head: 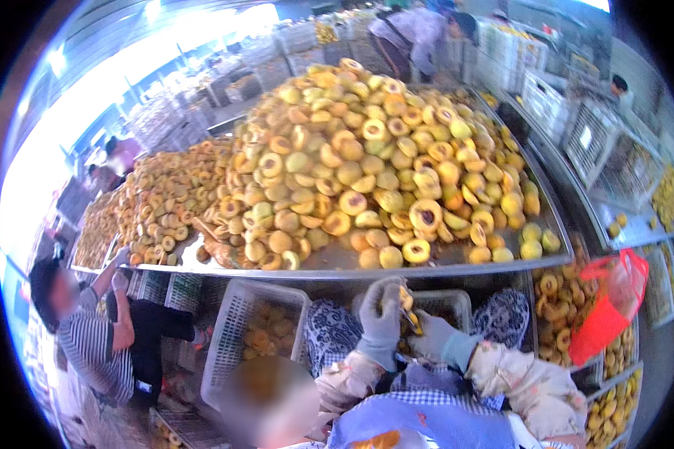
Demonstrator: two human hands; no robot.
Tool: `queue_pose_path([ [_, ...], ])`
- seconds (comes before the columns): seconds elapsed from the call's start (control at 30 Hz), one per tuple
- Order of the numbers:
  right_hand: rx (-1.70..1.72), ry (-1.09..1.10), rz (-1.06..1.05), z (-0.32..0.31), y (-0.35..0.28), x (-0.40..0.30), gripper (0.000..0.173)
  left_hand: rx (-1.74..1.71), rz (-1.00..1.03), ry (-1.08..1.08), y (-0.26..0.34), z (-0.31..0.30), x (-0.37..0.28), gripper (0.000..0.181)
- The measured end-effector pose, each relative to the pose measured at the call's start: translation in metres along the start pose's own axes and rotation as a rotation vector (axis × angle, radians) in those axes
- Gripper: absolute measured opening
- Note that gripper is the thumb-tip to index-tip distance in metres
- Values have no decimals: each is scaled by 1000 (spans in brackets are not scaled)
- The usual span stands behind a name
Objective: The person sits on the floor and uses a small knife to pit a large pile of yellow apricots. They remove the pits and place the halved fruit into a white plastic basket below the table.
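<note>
Both of my hands wear grey knit gloves and meet above my lap, below the table's near edge. My left hand (381,314) grips a piece of yellow peach (406,297). My right hand (435,337) holds a small tool with a yellow and black handle (414,323), its working end against the fruit; the exact kind of tool is too small to tell. Behind my hands stands a plastic crate (455,300), its contents mostly hidden. A large heap of halved yellow peaches (351,202), many with pits or dark hollows showing, lies on the metal table (337,264) ahead.
At my left is a white plastic crate (216,348) partly filled with peach pieces. A red plastic bag (609,314) rests at right among crates of fruit. A co-worker in a striped shirt (98,359) sits at the left, gloved hands at the table edge. Stacked crates (590,140) line the right.
</note>
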State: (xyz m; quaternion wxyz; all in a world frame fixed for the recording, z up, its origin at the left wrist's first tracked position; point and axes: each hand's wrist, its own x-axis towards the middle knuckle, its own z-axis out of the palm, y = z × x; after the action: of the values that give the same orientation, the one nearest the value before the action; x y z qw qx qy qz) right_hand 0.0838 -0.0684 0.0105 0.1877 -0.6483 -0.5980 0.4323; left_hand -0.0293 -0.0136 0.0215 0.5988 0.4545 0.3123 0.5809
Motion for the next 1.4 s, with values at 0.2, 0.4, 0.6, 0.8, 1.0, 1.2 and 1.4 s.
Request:
queue_pose_path([
  [0.2,-140,-4,-3,3,-13,9,53,397,261,75,-10,-17,4,14],
  [0.4,-64,-47,-204,4,5,11,49,495,456,-125,4,-22,4,15],
  [0.6,-199,16,-75,-13,-23,1,46,191,-16,53,1,-9,4,15],
  [0.8,122,5,-399,20,15,25,38,531,586,-31,19,-10,9,17],
  [1.0,690,-597,155,-23,-1,13,21,304,37,-497,23,-29,23,17],
  [1.2,1145,-1221,317,-16,30,16,31,509,-240,-958,29,-31,46,17],
  [1.4,1149,-1026,202,-24,34,13,22,788,273,-570,24,-15,27,15],
])
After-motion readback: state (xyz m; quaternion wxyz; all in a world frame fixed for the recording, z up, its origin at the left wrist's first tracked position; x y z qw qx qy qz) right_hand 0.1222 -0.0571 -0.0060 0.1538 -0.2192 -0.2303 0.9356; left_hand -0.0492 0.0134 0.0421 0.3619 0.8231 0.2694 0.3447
